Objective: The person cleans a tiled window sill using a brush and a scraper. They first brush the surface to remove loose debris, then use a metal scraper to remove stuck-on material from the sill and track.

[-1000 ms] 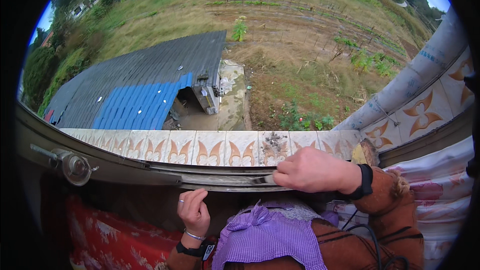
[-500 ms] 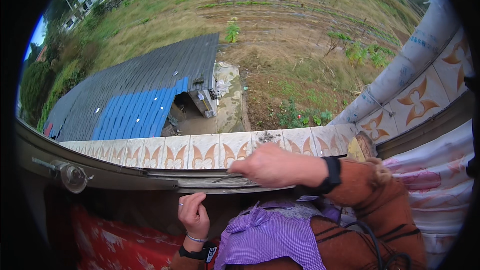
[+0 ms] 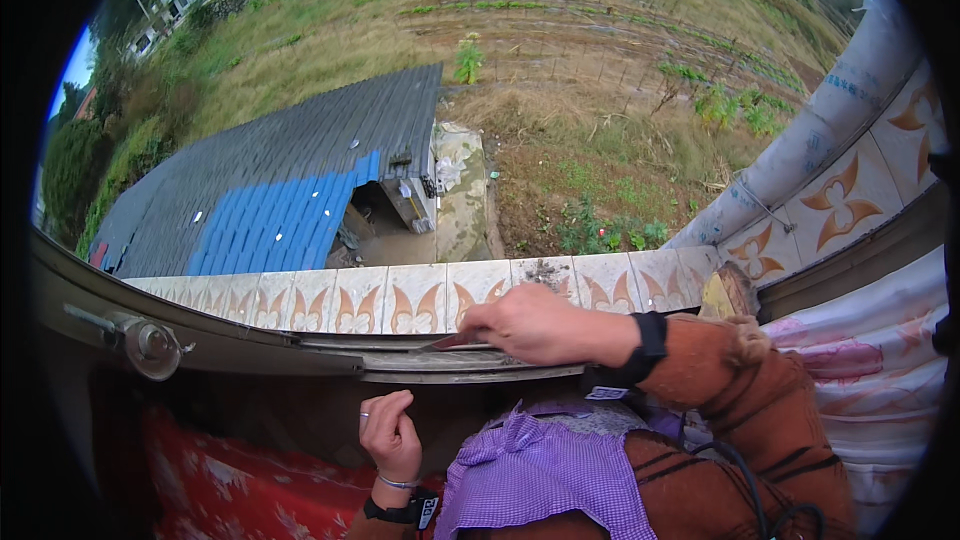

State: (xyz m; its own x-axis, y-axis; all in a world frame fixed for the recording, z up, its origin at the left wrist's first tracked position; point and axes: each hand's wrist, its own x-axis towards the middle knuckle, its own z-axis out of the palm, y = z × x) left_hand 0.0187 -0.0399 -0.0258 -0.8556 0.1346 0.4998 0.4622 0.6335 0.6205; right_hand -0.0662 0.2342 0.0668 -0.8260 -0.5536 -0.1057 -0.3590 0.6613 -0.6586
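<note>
My right hand (image 3: 545, 325) is closed over the window track (image 3: 470, 365), palm down. From its fingertips a thin, flat, reddish-brown piece (image 3: 452, 342) points left along the rail; its kind I cannot make out. Dark dirt lies in the grooves beneath the hand. My left hand (image 3: 390, 435) is lifted just inside the window frame, its fingers curled and nothing visible in them. It wears a ring and a bracelet. Beyond the track runs a sill of patterned tiles (image 3: 415, 302), with a patch of dark debris near my right hand.
At left, a round clear fitting (image 3: 152, 345) hangs on the window frame. A pale pipe (image 3: 790, 135) slants up at right, above a curtain (image 3: 860, 360). A yellow-brown object (image 3: 728, 292) stands at the sill's right end. Below outside is a metal-roofed shed (image 3: 280, 175).
My right hand has shifted slightly right along the track, and the thin piece in it shows more clearly. My left hand has hardly moved.
</note>
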